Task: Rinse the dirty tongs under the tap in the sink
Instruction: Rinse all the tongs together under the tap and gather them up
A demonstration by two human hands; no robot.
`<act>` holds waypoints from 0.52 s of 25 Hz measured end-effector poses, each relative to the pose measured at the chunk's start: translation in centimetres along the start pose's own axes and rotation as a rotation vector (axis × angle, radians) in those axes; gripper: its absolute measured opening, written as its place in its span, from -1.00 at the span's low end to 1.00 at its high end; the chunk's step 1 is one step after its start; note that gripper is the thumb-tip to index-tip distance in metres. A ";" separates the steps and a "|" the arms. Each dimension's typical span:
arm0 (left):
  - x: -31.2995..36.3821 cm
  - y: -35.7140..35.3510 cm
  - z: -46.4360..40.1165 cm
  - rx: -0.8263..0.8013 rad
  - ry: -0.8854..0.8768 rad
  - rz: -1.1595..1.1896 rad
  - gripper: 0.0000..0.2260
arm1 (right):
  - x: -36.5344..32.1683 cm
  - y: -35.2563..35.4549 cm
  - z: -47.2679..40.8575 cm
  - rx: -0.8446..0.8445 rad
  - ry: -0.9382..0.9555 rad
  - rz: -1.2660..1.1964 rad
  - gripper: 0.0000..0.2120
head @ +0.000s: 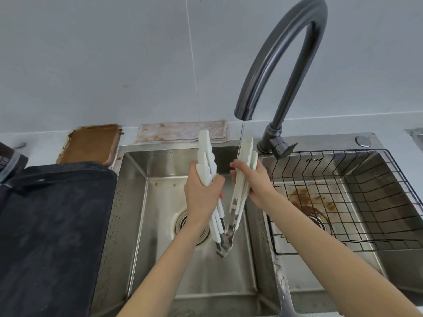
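Mid-frame over the left sink (137, 202), the tongs (225, 227) are spread in a V, hinge down. The left hand (201, 197) grips one arm, the right hand (254, 184) the other. Better to swing each white tip under the tap's (281, 53) thin stream (241, 136).

tongs (242, 179): white arms that look like matt plastic; the hinge ends are shiny bare metal
tap (283, 49): dark metal with a smooth, brushed gloss
sink (135, 202): brushed steel, dull shine, spotted with small stains
wire basket (343, 202): thin dark metal wire
cloth (183, 132): pale woven fabric, soft, with brown stains
black tray (52, 225): matt black, slightly dusty surface
wall (114, 53): smooth pale tiles
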State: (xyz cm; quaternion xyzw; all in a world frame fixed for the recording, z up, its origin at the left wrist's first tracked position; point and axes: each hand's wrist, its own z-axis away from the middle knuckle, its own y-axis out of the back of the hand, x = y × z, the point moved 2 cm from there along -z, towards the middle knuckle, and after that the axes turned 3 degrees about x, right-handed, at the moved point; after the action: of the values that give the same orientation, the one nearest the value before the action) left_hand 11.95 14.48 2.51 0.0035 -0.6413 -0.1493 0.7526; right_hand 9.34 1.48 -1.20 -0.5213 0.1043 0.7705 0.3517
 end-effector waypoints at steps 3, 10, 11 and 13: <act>0.5 0.4 -0.1 -0.015 -0.107 -0.082 -0.72 | 0.1 -0.3 -0.2 -0.097 -0.064 -0.162 -0.79; -1.8 2.2 1.0 0.048 -0.122 -0.159 -0.81 | 1.5 -0.8 0.6 -0.237 -0.170 -0.143 -0.94; -1.9 2.5 1.1 0.060 -0.119 -0.158 -0.81 | 1.5 -0.9 0.6 -0.253 -0.182 -0.115 -0.91; -2.1 2.9 1.1 0.076 -0.122 -0.144 -0.79 | 1.4 -1.2 0.5 -0.243 -0.157 -0.092 -0.89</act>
State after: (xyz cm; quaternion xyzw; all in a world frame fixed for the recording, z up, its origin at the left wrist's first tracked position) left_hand 11.30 17.94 1.26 0.0691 -0.6894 -0.1788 0.6986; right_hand 9.50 3.23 -2.01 -0.5025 -0.0414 0.7989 0.3280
